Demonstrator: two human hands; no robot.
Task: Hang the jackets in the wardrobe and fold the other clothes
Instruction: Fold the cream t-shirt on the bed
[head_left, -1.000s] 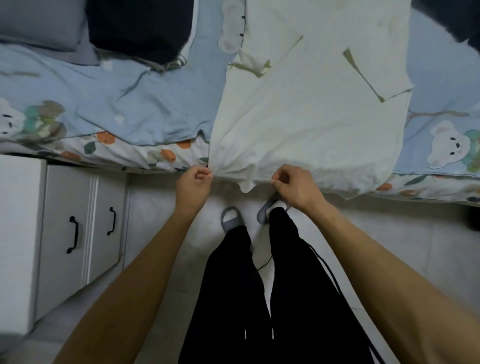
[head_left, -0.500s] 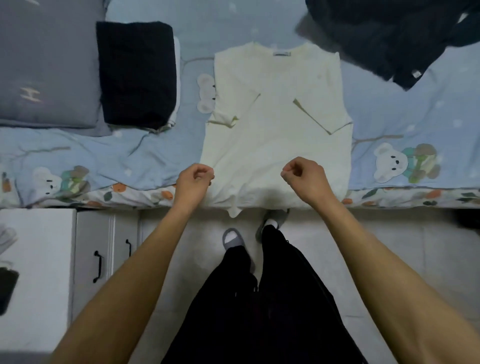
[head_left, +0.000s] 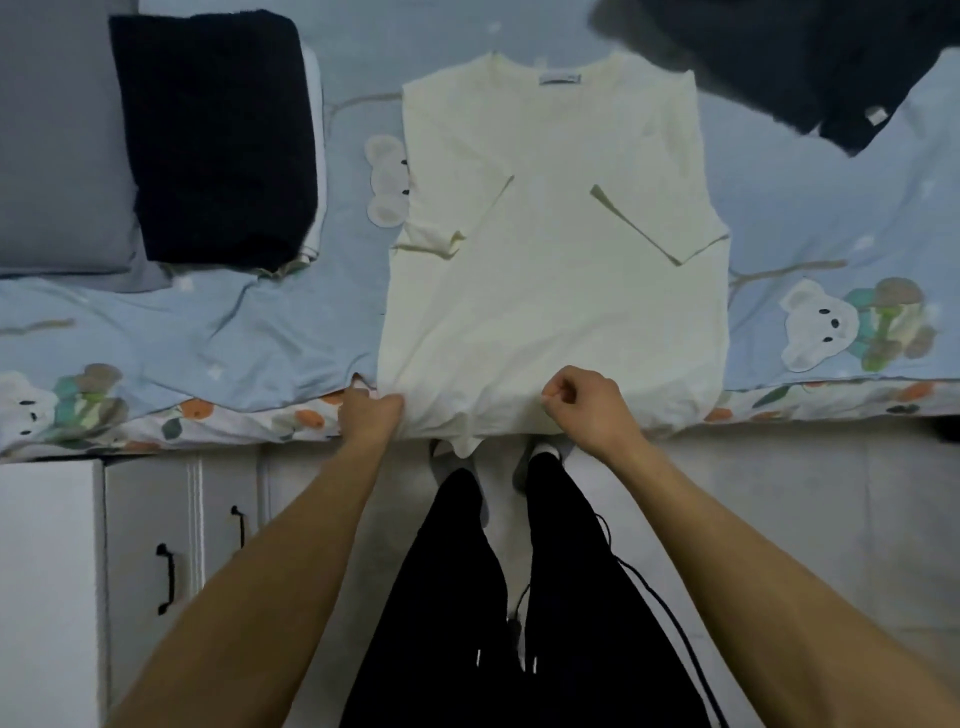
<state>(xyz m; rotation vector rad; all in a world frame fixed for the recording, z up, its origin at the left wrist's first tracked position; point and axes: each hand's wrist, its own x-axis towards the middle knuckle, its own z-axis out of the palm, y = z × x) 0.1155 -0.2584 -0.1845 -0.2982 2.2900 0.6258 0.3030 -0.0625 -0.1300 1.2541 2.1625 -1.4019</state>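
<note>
Two hands, left (head_left: 370, 415) and right (head_left: 589, 405), fingers pinching the soft cream T-shirt's (head_left: 550, 291) wrinkled hem.

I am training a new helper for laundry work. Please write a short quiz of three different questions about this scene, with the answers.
1. True or false: both sleeves of the cream T-shirt are folded inward onto its body.
2. Multiple choice: where does the left hand grip the T-shirt? A) at the collar B) at the bottom hem, left corner C) at a sleeve
3. Short answer: what lies between the grey pillow and the T-shirt?

Key
1. True.
2. B. The right hand pinches the same hem further right.
3. A folded dark garment, resting on the blue bedsheet.
</note>
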